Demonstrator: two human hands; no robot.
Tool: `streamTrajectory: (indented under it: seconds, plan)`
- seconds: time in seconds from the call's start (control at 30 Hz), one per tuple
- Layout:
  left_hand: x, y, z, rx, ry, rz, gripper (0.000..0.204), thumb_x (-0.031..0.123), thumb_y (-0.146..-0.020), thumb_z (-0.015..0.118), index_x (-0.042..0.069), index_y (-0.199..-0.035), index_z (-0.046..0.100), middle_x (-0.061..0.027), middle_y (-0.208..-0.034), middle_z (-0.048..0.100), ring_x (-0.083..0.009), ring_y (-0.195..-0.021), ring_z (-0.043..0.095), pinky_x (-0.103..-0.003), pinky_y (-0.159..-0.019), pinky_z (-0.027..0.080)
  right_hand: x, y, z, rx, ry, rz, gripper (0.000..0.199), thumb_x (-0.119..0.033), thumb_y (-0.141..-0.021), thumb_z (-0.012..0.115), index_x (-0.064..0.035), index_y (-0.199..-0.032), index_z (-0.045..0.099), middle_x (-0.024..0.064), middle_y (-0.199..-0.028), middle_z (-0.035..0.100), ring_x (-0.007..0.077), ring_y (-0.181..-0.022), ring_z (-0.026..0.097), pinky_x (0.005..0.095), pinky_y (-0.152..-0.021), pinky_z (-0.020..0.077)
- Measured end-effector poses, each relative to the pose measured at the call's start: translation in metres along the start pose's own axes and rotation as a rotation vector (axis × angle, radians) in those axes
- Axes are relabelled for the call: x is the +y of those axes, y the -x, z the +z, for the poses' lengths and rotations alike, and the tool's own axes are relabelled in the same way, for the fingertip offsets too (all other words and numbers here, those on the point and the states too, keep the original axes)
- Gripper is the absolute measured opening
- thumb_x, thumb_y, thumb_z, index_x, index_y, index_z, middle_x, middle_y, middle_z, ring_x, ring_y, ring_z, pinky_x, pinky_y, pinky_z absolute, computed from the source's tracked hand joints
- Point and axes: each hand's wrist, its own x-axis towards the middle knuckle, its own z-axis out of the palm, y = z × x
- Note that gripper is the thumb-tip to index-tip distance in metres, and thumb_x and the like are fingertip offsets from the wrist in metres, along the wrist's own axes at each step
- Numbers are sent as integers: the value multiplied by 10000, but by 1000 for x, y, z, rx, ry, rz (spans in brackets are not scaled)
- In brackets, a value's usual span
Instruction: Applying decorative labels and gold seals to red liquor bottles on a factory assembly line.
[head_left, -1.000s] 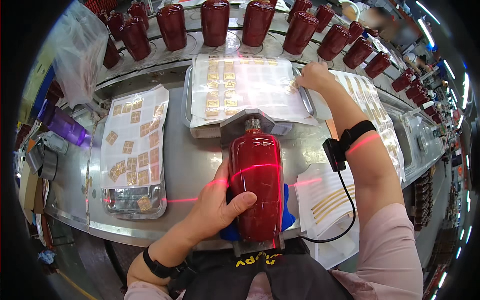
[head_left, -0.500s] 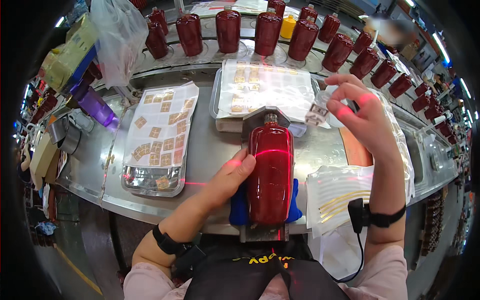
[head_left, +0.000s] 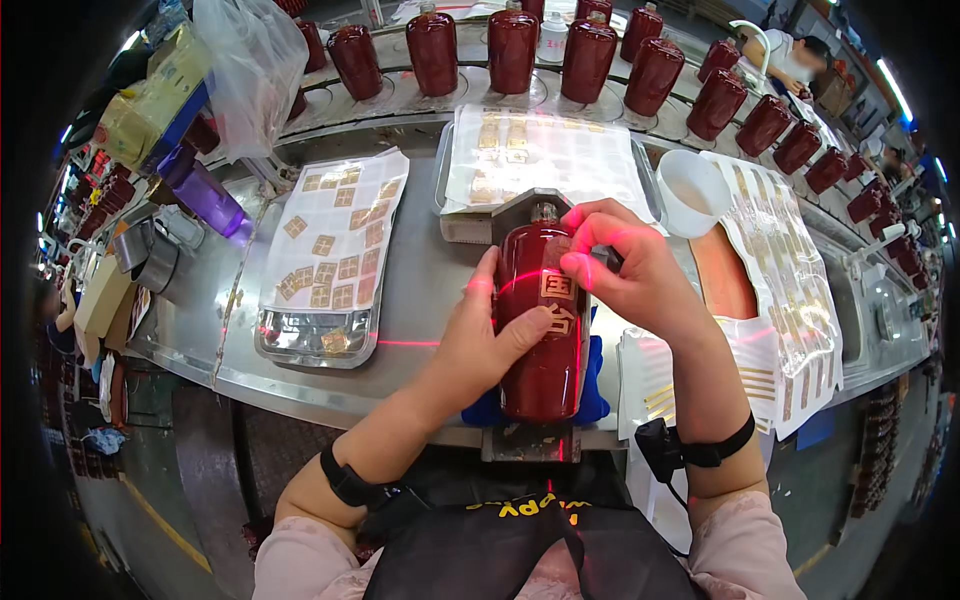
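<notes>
In front of me a dark red glass bottle (head_left: 538, 385) lies, neck away from me, in a metal cradle (head_left: 520, 443) padded with blue cloth (head_left: 594, 398). On its upper face sits a decal of gold characters (head_left: 557, 287), crossed by a red laser line. My left hand (head_left: 465, 338) wraps the bottle's left side, its thumb pressing beside the lower character. Near the bottle's shoulder, the fingers of my right hand (head_left: 630, 268) pinch together at the decal's upper edge. The clear film between them is hard to make out.
Sheets of gold decals lie on a left tray (head_left: 320, 340) and a far tray (head_left: 545, 160). A white tub (head_left: 692, 192) and gold strip sheets (head_left: 785, 290) stand right. Beyond, red bottles (head_left: 512, 50) line a curved conveyor. A purple bottle (head_left: 205, 200) leans left; a co-worker sits far right.
My right hand has brought the decal from beside the white tub down onto the bottle. My left thumb has moved onto the bottle's face. The conveyor bottles have shifted.
</notes>
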Motion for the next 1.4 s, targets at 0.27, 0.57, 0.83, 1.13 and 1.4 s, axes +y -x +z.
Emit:
streamTrajectory:
  seconds: [0.27,0.57,0.83,1.13,1.4]
  plan:
    - [-1,2,12,62,-103,60,1007,305,-857,717,-114,-1460,27,-210,-1301,486,-236,-1165,537,-375,-987,444,0,-1,-4,-58,35,0,139,-85,-857,665,-20,-823,548,79,-1115,589,163,-991,558,290,-855,458]
    - [-1,-2,13,83,-200,42,975,330,-847,723,-98,-1453,90,-189,-1297,484,-220,-1170,525,-364,-1001,426,4,-2,-5,-57,65,-25,158,-79,-851,669,-22,-802,531,89,-1100,595,183,-988,567,296,-864,462]
    - [4,-6,7,-54,44,19,878,319,-890,680,-23,-1472,118,-149,-1297,495,-190,-1160,522,-349,-997,429,3,-3,-3,-53,88,-28,179,-91,-850,676,-20,-787,525,95,-1071,591,203,-975,569,305,-845,465]
    - [3,-6,8,-74,114,-8,840,263,-916,646,1,-1488,90,-133,-1307,485,-177,-1165,517,-343,-996,432,-1,-4,-3,-47,123,-32,194,-114,-846,685,-16,-774,534,107,-1072,588,234,-979,570,324,-844,464]
    - [6,-6,10,-74,134,4,783,250,-918,636,7,-1472,138,-127,-1290,492,-168,-1152,523,-333,-983,441,-1,-4,0,2,64,-30,173,-135,-802,703,-12,-774,584,141,-980,603,340,-974,546,403,-851,464]
